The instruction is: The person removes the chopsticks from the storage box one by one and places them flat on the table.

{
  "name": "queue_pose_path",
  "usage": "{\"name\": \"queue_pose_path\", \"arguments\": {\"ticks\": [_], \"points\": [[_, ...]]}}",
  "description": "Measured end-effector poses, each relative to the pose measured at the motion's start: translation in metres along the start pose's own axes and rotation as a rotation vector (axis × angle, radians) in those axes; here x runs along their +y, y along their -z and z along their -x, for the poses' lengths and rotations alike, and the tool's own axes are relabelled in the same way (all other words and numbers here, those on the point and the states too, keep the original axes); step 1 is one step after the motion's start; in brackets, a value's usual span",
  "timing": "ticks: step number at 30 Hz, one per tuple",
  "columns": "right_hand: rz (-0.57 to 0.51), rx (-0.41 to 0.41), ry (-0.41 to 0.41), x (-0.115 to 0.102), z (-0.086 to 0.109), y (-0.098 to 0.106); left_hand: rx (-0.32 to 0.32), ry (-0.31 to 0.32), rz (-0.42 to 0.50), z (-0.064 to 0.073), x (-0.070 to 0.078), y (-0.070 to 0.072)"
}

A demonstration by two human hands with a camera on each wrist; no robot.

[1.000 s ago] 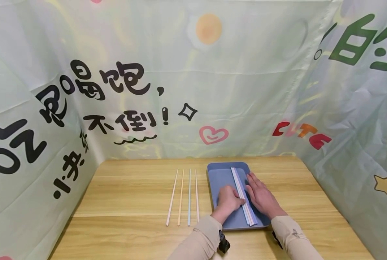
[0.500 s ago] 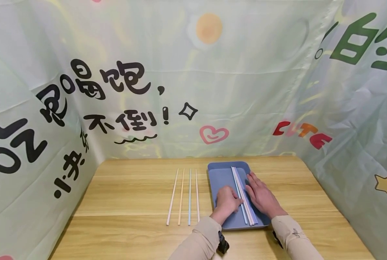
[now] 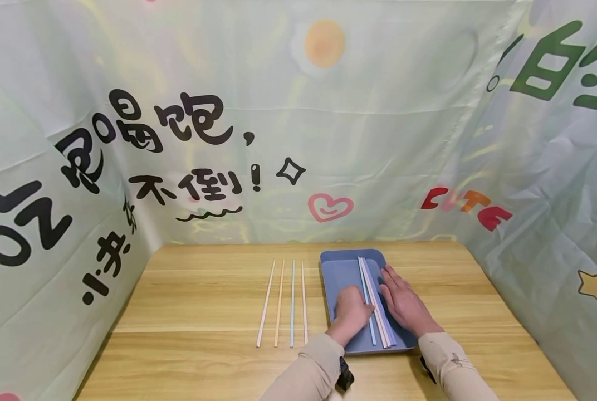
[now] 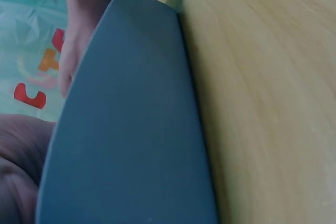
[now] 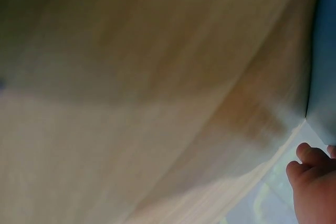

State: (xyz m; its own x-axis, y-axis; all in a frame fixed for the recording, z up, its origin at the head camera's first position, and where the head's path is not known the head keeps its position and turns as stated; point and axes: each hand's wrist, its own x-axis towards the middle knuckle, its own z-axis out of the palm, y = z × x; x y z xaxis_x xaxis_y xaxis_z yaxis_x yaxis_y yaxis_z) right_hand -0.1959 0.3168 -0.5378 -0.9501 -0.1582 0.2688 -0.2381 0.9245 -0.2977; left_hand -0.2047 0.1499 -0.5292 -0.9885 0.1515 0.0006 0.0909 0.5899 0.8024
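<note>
My left hand (image 3: 351, 311) curls, pinching blue stick (image 3: 373, 335) in tray (image 3: 339, 273). Right hand (image 3: 404, 301), fingers straight, grips nothing, beside other sticks (image 3: 380, 313). I should slide blue stick slowly, so others don't roll.

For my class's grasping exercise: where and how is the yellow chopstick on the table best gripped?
Probably pinch the yellow chopstick mid-length, from above, thumb and finger on its long sides: it is slim, lies flat on the table, with gaps either side.
</note>
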Motion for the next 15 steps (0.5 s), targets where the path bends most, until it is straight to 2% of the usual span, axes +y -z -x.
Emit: {"name": "queue_pose_path", "arguments": {"ticks": [5,13,15], "points": [[-0.007,0.006,0.006,0.0,-0.001,0.0,0.021,-0.018,-0.03,-0.002,0.002,0.001],[-0.012,0.015,0.007,0.0,0.0,0.001,0.017,0.04,-0.037,-0.003,0.0,0.008],[-0.009,0.008,-0.001,0.0,0.0,0.001,0.015,0.047,-0.016,-0.003,0.0,0.01]]}}
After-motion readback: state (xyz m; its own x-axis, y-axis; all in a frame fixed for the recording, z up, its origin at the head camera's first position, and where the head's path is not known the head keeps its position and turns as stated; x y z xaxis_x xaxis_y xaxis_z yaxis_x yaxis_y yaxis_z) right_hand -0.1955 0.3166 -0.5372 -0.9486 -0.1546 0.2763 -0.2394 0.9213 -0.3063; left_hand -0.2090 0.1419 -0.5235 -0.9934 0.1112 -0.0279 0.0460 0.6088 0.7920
